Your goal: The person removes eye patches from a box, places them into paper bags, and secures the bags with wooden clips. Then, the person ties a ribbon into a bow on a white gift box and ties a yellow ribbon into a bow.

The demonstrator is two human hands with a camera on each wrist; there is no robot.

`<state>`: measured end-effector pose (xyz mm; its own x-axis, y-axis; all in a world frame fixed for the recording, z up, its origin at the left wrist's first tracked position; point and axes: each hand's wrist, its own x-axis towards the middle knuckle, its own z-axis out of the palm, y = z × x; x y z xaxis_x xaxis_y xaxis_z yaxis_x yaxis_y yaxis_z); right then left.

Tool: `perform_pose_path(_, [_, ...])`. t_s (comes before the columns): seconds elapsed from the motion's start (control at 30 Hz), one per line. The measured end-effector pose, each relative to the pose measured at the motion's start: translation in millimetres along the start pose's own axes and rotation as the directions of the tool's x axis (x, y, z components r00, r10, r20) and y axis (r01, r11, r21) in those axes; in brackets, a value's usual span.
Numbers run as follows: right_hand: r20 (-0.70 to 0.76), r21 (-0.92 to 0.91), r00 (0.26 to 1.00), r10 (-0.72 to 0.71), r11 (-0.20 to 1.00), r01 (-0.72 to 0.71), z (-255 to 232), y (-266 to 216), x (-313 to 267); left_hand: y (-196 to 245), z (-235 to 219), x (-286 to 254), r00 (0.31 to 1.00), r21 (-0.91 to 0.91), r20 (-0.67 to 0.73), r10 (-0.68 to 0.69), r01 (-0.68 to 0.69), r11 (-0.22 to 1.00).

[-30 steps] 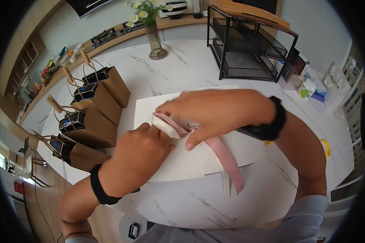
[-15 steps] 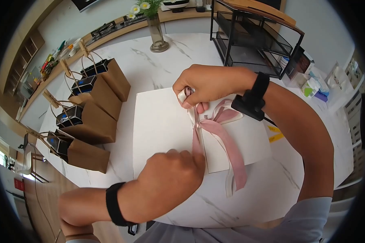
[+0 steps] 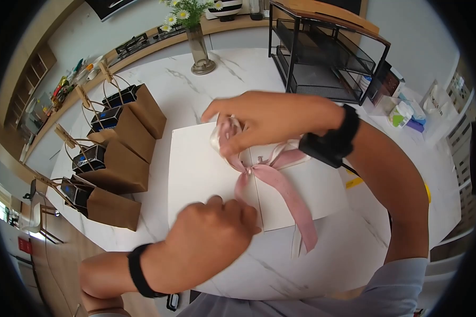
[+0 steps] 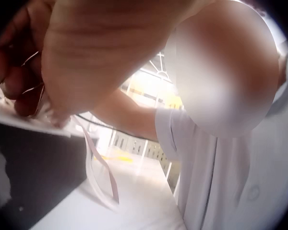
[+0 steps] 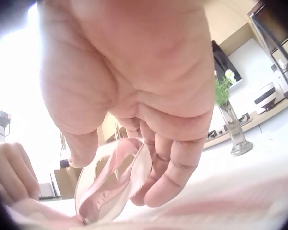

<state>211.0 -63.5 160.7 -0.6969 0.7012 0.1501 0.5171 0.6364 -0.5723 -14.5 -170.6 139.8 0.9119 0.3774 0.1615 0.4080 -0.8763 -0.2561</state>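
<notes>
A pink and white ribbon point(image 3: 288, 193) is knotted over a flat white box point(image 3: 201, 161). My right hand point(image 3: 275, 119) holds a raised loop of it above the knot; in the right wrist view the loop point(image 5: 139, 167) stands between thumb and fingers of my right hand point(image 5: 134, 72). My left hand point(image 3: 209, 240), curled low over the box's front edge, grips a ribbon tail whose end is hidden under the fingers. In the left wrist view my left hand point(image 4: 96, 57) is close, with ribbon point(image 4: 103, 177) hanging beyond it. Another loop lies right of the knot.
Several brown paper bags point(image 3: 116, 171) with clothespins on their handles line the left side. A glass vase point(image 3: 198, 50) of daisies and a black mesh organizer point(image 3: 328, 58) stand at the back. Bottles and packets point(image 3: 404, 113) sit at the right; a yellow strip point(image 3: 354, 182) lies beside the box.
The right hand, first beside the left at the knot, went up with a loop, then shifted left, its fingers loosening. The left hand moved down toward the front edge; its ribbon tail has slackened since half a second ago.
</notes>
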Motion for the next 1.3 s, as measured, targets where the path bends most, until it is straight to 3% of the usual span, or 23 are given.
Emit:
perform_pose_path(0.03, [-0.085, 0.055, 0.996, -0.003, 0.998, 0.008, -6, 3, -7, -8, -5, 2, 1.0, -0.097, 0.009, -0.03, 0.031, 0.995])
perform_pose_path(0.07, [-0.076, 0.05, 0.997, -0.001, 0.999, 0.005, -13, 8, -15, -17, -11, 1, 0.999, -0.103, 0.002, -0.035, 0.035, 0.994])
perform_pose_path(0.13, [-0.296, -0.137, 0.954, -0.047, 0.991, 0.006, -29, 16, -36, -38, -26, -2, 0.986, -0.265, 0.156, -0.061, 0.101, 0.959])
perform_pose_path(0.17, [-0.301, -0.145, 0.953, -0.045, 0.989, 0.001, -36, 15, -48, -49, -32, -1, 0.977, -0.324, 0.198, -0.084, 0.146, 0.935])
perform_pose_path(0.23, [-0.176, -0.015, 0.951, 0.255, 0.965, -0.261, -43, 4, -70, -67, -29, -2, 0.975, -0.333, 0.181, -0.132, 0.187, 0.924])
perform_pose_path(0.33, [-0.233, -0.092, 0.92, 0.317, 0.934, -0.345, -30, -11, -90, -75, -25, 4, 0.953, -0.353, 0.193, -0.233, 0.289, 0.89])
perform_pose_path(0.4, [-0.305, -0.084, 0.915, 0.262, 0.95, -0.3, -14, -20, -100, -72, -10, 8, 0.961, -0.419, 0.008, -0.275, 0.253, 0.872])
perform_pose_path(0.47, [-0.331, -0.036, 0.843, 0.425, 0.887, -0.461, -2, -44, -109, -62, -6, 8, 0.975, -0.355, 0.057, -0.216, 0.222, 0.908])
perform_pose_path(0.5, [-0.321, -0.04, 0.847, 0.423, 0.888, -0.459, 10, -51, -113, -55, -6, 9, 0.981, -0.321, 0.064, -0.181, 0.192, 0.927])
perform_pose_path(0.53, [-0.359, -0.219, 0.889, 0.284, 0.901, -0.375, 23, -58, -115, -47, -7, 10, 0.987, -0.284, 0.073, -0.143, 0.158, 0.946])
perform_pose_path(0.57, [-0.374, -0.391, 0.917, 0.137, 0.874, -0.29, 35, -65, -117, -41, 3, 10, 0.993, -0.192, -0.026, -0.114, 0.107, 0.976])
perform_pose_path(0.6, [-0.378, -0.39, 0.916, 0.137, 0.873, -0.291, 44, -73, -117, -35, 11, 11, 0.993, -0.189, -0.026, -0.111, 0.104, 0.976])
perform_pose_path(0.67, [-0.257, -0.624, 0.959, 0.12, 0.737, -0.259, 54, -88, -116, -27, 18, 13, 0.995, 0.087, -0.061, -0.074, 0.079, 0.993])
perform_pose_path(0.73, [-0.217, -0.612, 0.97, 0.106, 0.76, -0.22, 58, -86, -119, -24, 19, 9, 0.995, 0.132, -0.087, -0.043, 0.054, 0.99])
perform_pose_path(0.8, [-0.185, -0.67, 0.979, 0.082, 0.719, -0.187, 61, -84, -122, -20, 17, 2, 0.997, 0.157, -0.027, -0.07, 0.074, 0.985])
perform_pose_path(0.93, [-0.191, -0.519, 0.969, 0.155, 0.822, -0.234, 56, -93, -130, -15, 14, -12, 0.997, 0.146, 0.0, -0.076, 0.075, 0.986])
perform_pose_path(1.0, [-0.29, -0.377, 0.943, 0.165, 0.886, -0.271, 63, -91, -133, -12, 13, -15, 0.998, 0.144, -0.026, -0.063, 0.066, 0.987])
perform_pose_path(1.23, [-0.305, -0.351, 0.934, 0.183, 0.891, -0.289, 70, -89, -138, -14, 12, -23, 0.994, 0.061, -0.087, -0.068, 0.073, 0.995])
perform_pose_path(1.3, [-0.347, -0.252, 0.905, 0.245, 0.906, -0.341, 68, -87, -141, -18, 13, -26, 0.991, 0.053, -0.095, -0.097, 0.102, 0.993])
